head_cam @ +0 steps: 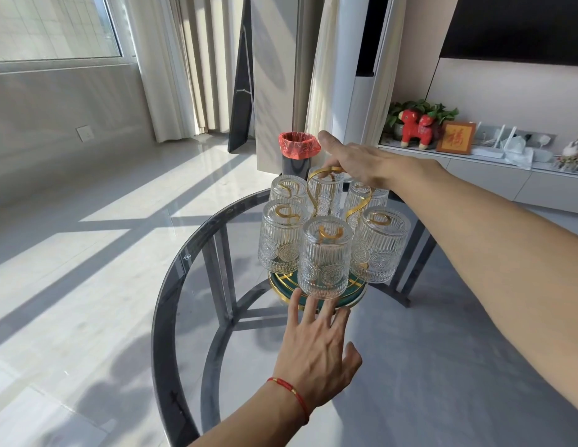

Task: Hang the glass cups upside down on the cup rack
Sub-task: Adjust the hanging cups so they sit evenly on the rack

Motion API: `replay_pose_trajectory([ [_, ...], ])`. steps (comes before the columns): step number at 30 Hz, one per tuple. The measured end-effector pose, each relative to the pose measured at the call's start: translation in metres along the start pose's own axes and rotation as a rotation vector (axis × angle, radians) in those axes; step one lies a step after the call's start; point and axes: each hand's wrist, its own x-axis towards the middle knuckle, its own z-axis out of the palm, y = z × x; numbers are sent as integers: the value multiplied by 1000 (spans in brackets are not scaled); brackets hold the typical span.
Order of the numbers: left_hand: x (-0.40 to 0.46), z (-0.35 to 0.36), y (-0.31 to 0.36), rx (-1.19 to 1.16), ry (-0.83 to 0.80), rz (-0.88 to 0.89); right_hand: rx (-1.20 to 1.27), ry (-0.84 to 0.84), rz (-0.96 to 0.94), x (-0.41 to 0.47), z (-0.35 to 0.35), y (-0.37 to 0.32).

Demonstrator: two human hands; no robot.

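Note:
Several ribbed glass cups hang upside down on a gold wire cup rack with a green round base (281, 287), standing on a round glass table (165, 291). The nearest cup (324, 256) faces me at the front. My left hand (316, 350) is spread, fingertips touching the base's front rim just below that cup. My right hand (355, 162) reaches over the back cups, fingers curled on the rack's gold loop handle (326, 171).
The table's dark metal frame shows through the glass. Behind the rack stands a black bin (299, 153) with a red liner. At the right is a low white cabinet with a red toy (415, 127) and a framed picture. Tiled floor lies to the left.

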Motion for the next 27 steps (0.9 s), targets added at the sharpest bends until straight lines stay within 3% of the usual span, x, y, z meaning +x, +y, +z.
replay_pose_trajectory([
  [20, 1, 0, -1, 6, 5, 6, -12, -18, 5, 2, 3, -1],
  [27, 0, 0, 0, -1, 16, 9, 29, 128, -191, -7, 0, -5],
])
